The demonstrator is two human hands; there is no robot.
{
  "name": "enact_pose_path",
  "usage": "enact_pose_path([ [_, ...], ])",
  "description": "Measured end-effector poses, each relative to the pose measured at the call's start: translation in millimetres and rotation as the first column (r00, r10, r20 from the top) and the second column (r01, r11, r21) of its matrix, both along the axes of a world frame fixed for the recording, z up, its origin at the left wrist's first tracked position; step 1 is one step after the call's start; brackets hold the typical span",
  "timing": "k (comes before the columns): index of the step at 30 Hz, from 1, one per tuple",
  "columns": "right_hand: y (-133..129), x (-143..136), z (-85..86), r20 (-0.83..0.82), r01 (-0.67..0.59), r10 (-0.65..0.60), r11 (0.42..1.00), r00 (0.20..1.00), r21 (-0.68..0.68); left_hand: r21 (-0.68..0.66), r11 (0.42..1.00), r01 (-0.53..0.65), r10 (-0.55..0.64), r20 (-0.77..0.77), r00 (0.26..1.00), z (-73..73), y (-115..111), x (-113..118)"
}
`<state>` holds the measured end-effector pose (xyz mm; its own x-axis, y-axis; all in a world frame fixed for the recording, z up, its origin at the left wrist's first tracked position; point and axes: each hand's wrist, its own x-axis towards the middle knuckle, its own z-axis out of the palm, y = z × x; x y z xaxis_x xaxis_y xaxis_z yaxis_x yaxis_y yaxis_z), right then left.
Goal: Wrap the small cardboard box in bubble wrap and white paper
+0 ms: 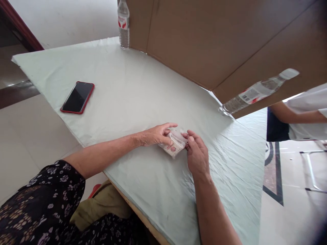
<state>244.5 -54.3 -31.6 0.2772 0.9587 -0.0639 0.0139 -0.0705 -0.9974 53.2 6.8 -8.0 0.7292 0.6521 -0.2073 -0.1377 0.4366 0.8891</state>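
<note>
Near the middle of the cloth-covered table, a small pack (174, 147) in clear plastic, with pale printed paper in it, lies between my two hands. My left hand (158, 134) grips its left side, with the thumb on top and the index finger stretched out above. On the other side, my right hand (197, 149) pinches the clear plastic at the pack's right edge between thumb and fingers. The pack is tilted, and its far side is partly hidden by the plastic and my fingers.
A phone (78, 97) with a red case lies at the left. Brown cardboard panels (194, 44) stand at the back, with a water bottle (124, 25) upright and another bottle (252, 95) at the right. Beyond the table (114, 85), a person's arm (293, 115) shows.
</note>
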Motion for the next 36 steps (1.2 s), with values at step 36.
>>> enact_pose_path([
  [36, -25, -21, 7.8, 0.679, -0.204, -0.204, 0.858, 0.705, 0.47, 0.332, 0.941, -0.073, 0.133, -0.162, 0.978, -15.1, 2, 0],
])
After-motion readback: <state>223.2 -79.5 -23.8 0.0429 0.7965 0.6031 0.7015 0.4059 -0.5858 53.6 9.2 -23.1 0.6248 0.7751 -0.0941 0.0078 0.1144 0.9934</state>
